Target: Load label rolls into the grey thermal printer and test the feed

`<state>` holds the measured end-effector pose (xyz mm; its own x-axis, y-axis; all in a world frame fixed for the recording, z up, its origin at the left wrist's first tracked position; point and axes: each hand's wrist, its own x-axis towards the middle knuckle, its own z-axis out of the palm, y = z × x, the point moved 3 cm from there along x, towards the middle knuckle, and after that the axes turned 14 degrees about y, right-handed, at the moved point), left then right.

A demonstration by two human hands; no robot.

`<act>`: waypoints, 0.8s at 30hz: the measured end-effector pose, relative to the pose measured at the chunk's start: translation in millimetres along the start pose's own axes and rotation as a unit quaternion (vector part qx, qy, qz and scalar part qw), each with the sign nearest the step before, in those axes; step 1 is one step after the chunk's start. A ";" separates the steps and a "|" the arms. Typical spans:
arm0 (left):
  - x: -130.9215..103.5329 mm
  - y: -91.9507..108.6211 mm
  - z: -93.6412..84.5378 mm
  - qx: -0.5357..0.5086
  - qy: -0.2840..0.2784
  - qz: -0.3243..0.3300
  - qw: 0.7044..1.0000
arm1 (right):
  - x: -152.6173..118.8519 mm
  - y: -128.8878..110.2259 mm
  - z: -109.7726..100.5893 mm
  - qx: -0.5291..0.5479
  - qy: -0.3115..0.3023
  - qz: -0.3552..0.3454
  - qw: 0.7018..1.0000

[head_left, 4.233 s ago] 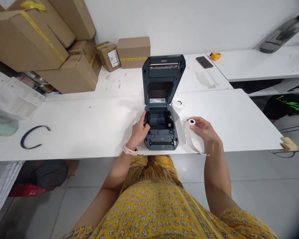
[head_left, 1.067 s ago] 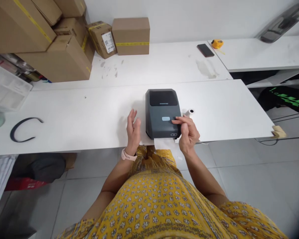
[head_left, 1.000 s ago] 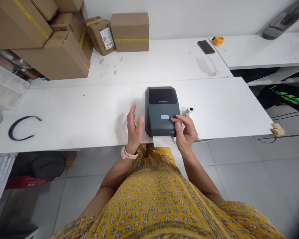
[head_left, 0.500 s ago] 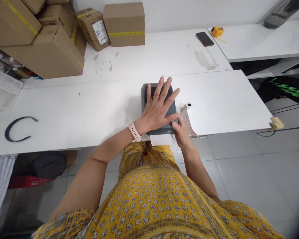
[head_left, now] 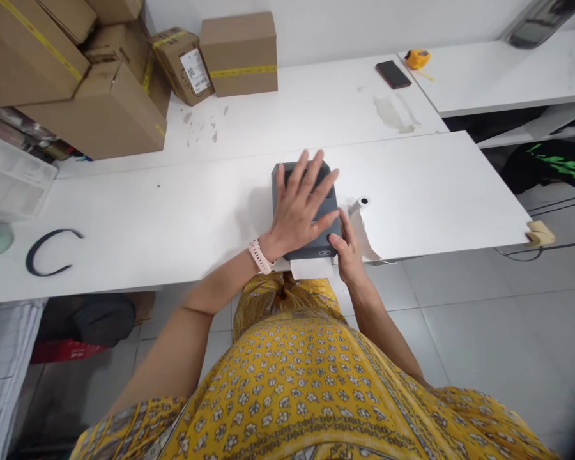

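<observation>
A dark grey label printer (head_left: 322, 244) stands near the front edge of the white table, with a white paper strip (head_left: 311, 268) hanging from its front. My left hand (head_left: 299, 207) lies flat over the printer's top, fingers spread, hiding much of it. At the printer's right side, my right hand (head_left: 349, 250) grips the front corner, its thumb on the near edge and its fingers along the side. Just right of that hand lies a small paper roll (head_left: 363, 202), with a loose piece curling toward the table edge.
Cardboard boxes (head_left: 119, 115) are stacked at the back left, and another box (head_left: 239, 54) stands by the wall. A phone (head_left: 393, 75) and a yellow tape measure (head_left: 418, 59) lie at the back right. A dark headband (head_left: 43, 252) rests at the left.
My left hand has shifted slightly left and toward me on the printer's top. My right hand keeps its hold. The camera view has shifted slightly.
</observation>
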<state>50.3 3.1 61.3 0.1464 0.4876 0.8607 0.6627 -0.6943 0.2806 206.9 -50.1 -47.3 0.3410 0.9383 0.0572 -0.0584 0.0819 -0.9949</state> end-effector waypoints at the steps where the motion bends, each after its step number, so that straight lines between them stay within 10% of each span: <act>1: -9.3 1.3 -11.6 -0.013 0.056 -0.022 0.998 | -2.0 -5.1 -0.1 -0.007 0.004 -0.025 1.000; 4: -59.0 8.5 -51.1 -0.077 0.162 -0.157 0.971 | -11.9 -22.6 -1.0 -0.040 0.013 -0.126 0.991; 6: -98.1 15.0 -65.3 -0.126 0.053 -0.317 0.938 | -18.5 -31.4 -1.3 -0.063 -0.002 -0.172 0.983; 10: -146.9 33.2 -64.5 -0.282 -0.206 -0.586 0.731 | -22.1 -37.1 -3.3 -0.087 -0.014 -0.196 0.977; 13: -144.9 38.8 -48.9 -0.351 -0.246 -0.653 0.625 | -20.9 -35.3 -3.9 -0.085 -0.006 -0.204 0.975; 24: -126.4 48.4 -37.8 -0.361 -0.188 -0.652 0.640 | -21.2 -47.1 1.1 -0.202 0.039 -0.269 0.941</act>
<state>36.1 -112.2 -17.9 0.0703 0.8999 -0.4304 -0.0912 0.4354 0.8956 201.4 -73.5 -1.6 0.2878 0.7686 0.5713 0.4988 0.3889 -0.7746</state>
